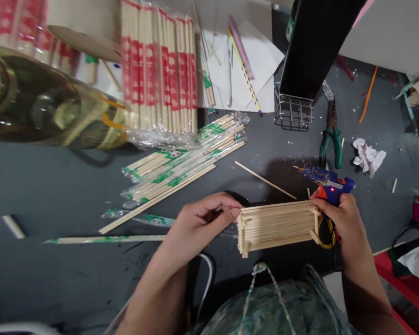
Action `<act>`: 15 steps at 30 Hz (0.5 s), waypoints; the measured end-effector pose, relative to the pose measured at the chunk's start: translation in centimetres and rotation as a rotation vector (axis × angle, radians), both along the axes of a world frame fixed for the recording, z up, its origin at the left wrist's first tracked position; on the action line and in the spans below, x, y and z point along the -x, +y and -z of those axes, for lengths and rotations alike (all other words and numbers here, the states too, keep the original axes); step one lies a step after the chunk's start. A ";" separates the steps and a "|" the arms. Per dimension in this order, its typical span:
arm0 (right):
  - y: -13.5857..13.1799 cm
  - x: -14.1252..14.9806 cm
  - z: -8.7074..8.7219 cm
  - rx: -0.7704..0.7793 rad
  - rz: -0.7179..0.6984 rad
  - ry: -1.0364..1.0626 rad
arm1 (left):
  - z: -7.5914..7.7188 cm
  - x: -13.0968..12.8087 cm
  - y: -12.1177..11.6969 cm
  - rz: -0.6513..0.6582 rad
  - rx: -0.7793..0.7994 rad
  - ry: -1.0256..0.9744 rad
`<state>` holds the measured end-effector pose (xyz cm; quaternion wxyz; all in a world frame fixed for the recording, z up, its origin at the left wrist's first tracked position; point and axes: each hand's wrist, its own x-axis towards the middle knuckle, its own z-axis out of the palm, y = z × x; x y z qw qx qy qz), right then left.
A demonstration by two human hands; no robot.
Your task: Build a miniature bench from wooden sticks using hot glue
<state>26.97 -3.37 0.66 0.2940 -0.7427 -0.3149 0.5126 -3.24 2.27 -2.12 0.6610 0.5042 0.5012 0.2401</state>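
Observation:
Between my hands, above the dark table, is a small open box built of thin wooden sticks, with short sticks across its ends. My left hand pinches its upper left corner between thumb and fingers. At the opposite end, my right hand grips the upper right corner, thumb on the near side. A blue glue gun with a lit red light lies just beyond the right hand. Past the box, a loose thin stick rests on the table. Yellow scissor-like handles show partly behind the box's right end.
Green-wrapped chopsticks lie left of centre, near red-banded chopstick packs and a large bottle. Farther right are a wire basket, green-handled pliers and crumpled paper. A spotted pencil rests on white paper.

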 end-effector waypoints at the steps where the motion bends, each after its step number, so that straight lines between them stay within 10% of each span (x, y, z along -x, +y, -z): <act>1: 0.1 0.0 -0.1 0.002 0.001 0.010 | 0.0 0.0 0.0 0.004 -0.003 0.004; 15: 0.3 0.4 -1.0 0.054 0.030 -0.008 | 0.0 0.1 0.1 0.032 -0.011 0.021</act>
